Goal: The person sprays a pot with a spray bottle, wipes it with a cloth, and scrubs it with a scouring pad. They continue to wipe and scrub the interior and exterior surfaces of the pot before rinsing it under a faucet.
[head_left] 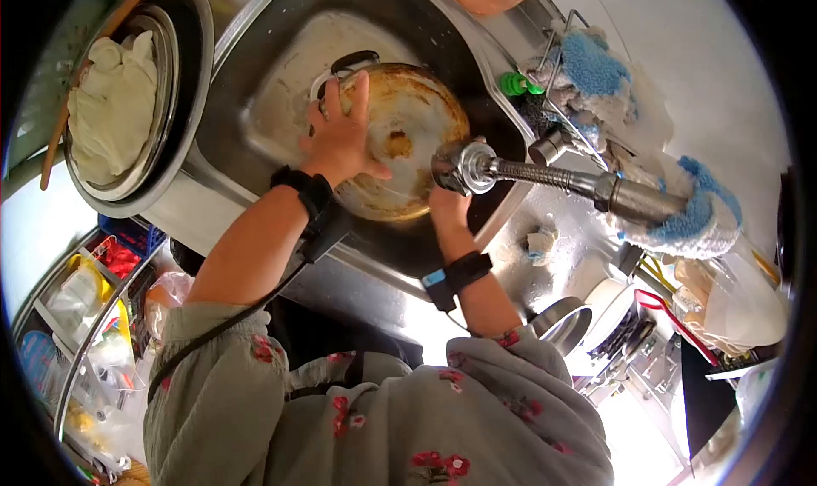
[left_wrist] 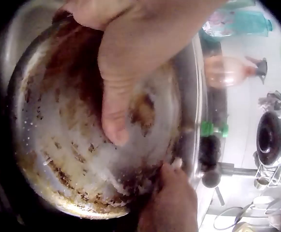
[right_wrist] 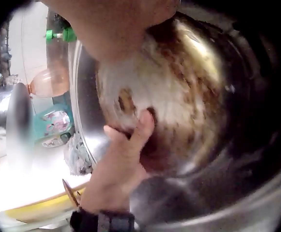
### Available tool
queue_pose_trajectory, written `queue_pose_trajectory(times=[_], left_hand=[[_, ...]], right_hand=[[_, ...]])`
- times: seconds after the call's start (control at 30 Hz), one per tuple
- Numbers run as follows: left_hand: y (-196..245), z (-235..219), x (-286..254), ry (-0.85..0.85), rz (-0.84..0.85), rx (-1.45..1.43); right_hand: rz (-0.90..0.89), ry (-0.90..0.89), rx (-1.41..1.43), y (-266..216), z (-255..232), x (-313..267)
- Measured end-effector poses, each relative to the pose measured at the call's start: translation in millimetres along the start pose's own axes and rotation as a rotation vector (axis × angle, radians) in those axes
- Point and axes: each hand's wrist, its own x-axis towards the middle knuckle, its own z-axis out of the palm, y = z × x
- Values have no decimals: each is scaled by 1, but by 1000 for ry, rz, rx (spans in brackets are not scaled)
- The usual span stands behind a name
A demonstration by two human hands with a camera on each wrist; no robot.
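A round metal pan (head_left: pixel 421 116) with brown burnt stains lies bottom up in the sink (head_left: pixel 294 158). A black loop handle (head_left: pixel 355 60) shows at its far left rim. My left hand (head_left: pixel 339 141) is spread over the stained bottom, and its straight thumb (left_wrist: pixel 115 116) lies across the metal in the left wrist view. My right hand (head_left: pixel 448 209) is at the pan's right edge, partly hidden beneath the faucet head (head_left: pixel 462 166). In the left wrist view, the right-hand fingers (left_wrist: pixel 172 181) bend at the rim, gripping that edge; their far side is hidden.
Left of the sink, nested metal bowls (head_left: pixel 200 86) hold a pale cloth (head_left: pixel 111 103). A flexible faucet pipe (head_left: pixel 545 175) reaches in from the right. Blue and white rags (head_left: pixel 596 65) hang over a wire rack there. An orange bottle (left_wrist: pixel 227 71) stands behind the sink.
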Motion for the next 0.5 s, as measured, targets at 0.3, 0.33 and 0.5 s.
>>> queue_pose_trajectory(times=[0.3, 0.33, 0.5], left_hand=[[-11, 5, 8, 76, 64, -53], [-15, 7, 13, 72, 79, -49], [-37, 16, 30, 142, 223, -11]], right_hand=[[-40, -344, -489, -87, -1, -75], [-132, -473, -530, -88, -5, -66], [-839, -366, -1361, -101, -14, 1]])
